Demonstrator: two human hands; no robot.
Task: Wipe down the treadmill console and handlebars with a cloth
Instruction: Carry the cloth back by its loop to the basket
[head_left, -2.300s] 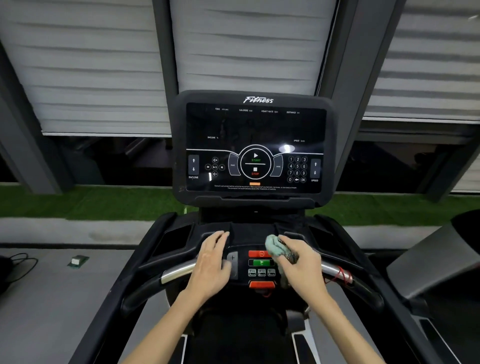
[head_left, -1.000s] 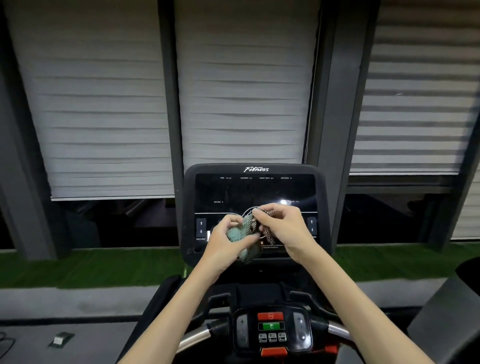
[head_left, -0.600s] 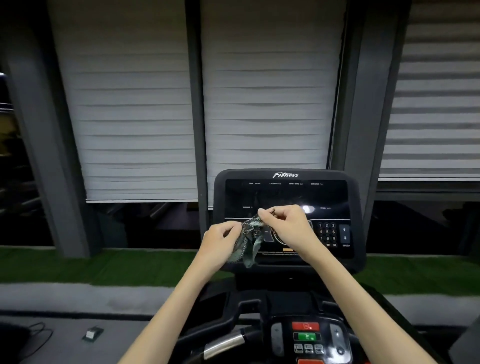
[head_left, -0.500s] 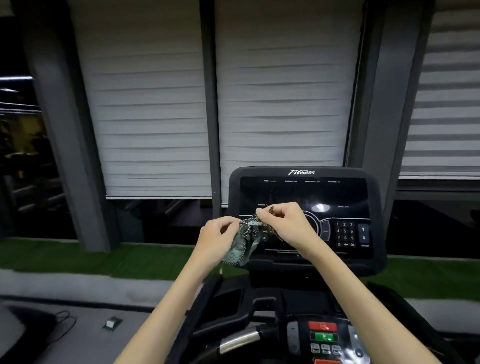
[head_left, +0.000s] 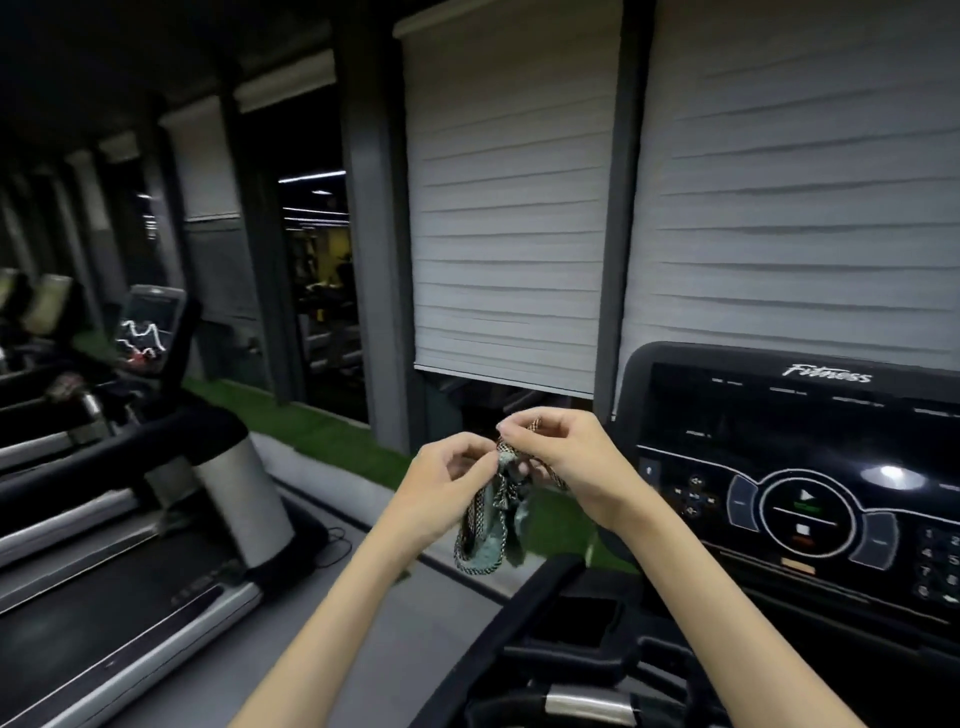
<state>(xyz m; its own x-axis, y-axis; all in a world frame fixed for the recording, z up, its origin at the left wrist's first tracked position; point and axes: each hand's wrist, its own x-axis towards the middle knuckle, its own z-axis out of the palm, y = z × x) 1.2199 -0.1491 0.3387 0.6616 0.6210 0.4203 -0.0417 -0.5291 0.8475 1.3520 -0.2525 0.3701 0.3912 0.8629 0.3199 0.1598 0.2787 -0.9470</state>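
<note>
A small greenish cloth with a checked edge (head_left: 491, 525) hangs bunched between my two hands, held in the air to the left of the treadmill console (head_left: 810, 488). My left hand (head_left: 447, 488) pinches its upper left part. My right hand (head_left: 561, 457) pinches the top edge with curled fingers. The console is a black panel with a lit screen and control markings at the right of the view. A silver part of the handlebar (head_left: 587, 701) shows at the bottom, below my right forearm. Neither hand touches the console.
A neighbouring treadmill (head_left: 156, 519) stands to the left, with more machines behind it. White roller blinds (head_left: 509, 208) and dark pillars fill the wall ahead. A strip of green turf (head_left: 311, 431) runs along the floor below them.
My view has swung left, so the console now sits at the right edge. Both hands still hold the cloth up, which earlier lay under my right hand on the lower control panel.
</note>
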